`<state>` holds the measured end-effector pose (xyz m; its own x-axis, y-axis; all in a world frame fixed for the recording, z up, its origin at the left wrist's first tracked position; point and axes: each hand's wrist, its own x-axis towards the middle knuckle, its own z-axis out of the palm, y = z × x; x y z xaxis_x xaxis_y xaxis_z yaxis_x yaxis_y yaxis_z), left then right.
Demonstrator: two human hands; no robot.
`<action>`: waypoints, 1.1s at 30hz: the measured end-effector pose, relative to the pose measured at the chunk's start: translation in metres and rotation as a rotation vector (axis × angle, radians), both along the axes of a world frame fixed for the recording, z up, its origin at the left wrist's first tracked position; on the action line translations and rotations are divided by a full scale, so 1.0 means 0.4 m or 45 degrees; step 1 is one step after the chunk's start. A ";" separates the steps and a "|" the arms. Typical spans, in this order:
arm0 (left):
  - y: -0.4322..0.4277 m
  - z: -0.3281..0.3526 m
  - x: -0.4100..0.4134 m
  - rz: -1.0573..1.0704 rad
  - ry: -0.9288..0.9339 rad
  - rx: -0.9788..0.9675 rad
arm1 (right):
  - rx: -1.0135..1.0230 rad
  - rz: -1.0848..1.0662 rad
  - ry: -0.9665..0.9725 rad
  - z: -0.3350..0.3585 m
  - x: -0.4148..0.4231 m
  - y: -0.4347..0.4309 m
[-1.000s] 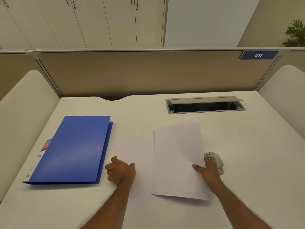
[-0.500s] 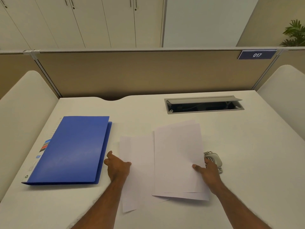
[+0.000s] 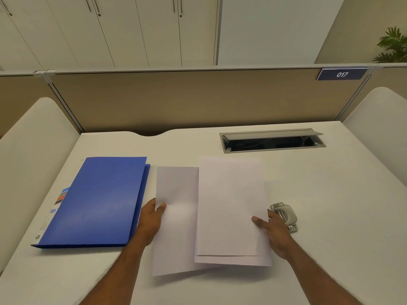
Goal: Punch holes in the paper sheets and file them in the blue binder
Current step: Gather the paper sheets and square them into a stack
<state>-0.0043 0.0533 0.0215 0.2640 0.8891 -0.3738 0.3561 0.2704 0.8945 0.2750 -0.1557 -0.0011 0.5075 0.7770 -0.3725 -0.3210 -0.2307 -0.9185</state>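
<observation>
Head view: paper sheets (image 3: pixel 231 205) lie mid-desk, between a closed blue binder (image 3: pixel 97 201) at left and a hole punch (image 3: pixel 284 214) at right. The left hand (image 3: pixel 152 219) pinches a loose sheet (image 3: pixel 176 190) by its left edge, while the right hand (image 3: pixel 273 230) pinches the stack's right edge. Paper looks light, floppy and slippery, so the edges seem the best hold.

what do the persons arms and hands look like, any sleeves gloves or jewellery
Both forearms are bare right to the frame edge, with no sleeve in view. The left hand and right hand wear no gloves, and no watch, bracelet or ring shows on the wrists or the visible fingers.
</observation>
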 end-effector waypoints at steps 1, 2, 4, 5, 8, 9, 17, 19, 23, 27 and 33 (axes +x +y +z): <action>-0.003 0.007 0.007 -0.019 -0.022 -0.020 | 0.015 0.023 0.024 0.002 -0.003 0.007; -0.006 0.014 0.014 -0.034 -0.053 -0.041 | 0.026 0.046 0.044 0.006 -0.007 0.014; -0.017 0.037 0.032 -0.056 -0.114 -0.056 | 0.040 0.075 0.066 0.017 -0.015 0.027; -0.022 0.045 0.039 -0.067 -0.138 -0.064 | 0.048 0.086 0.085 0.022 -0.017 0.033; -0.036 0.062 0.060 -0.072 -0.185 -0.086 | 0.075 0.122 0.158 0.035 -0.028 0.047; -0.039 0.064 0.065 -0.071 -0.196 -0.100 | 0.081 0.125 0.174 0.037 -0.030 0.052; -0.083 0.115 0.102 -0.127 -0.244 -0.021 | 0.005 0.153 -0.033 0.058 -0.058 0.072; -0.088 0.121 0.110 -0.126 -0.262 -0.022 | -0.025 0.176 -0.182 0.064 -0.068 0.079; -0.096 0.120 0.127 -0.215 -0.234 0.194 | -0.034 0.060 -0.402 0.086 -0.091 0.097; -0.105 0.144 0.136 -0.148 -0.302 0.380 | 0.072 -0.153 -0.477 0.119 -0.104 0.104; -0.141 0.163 0.151 -0.085 -0.434 0.502 | 0.171 -0.288 -0.534 0.146 -0.111 0.109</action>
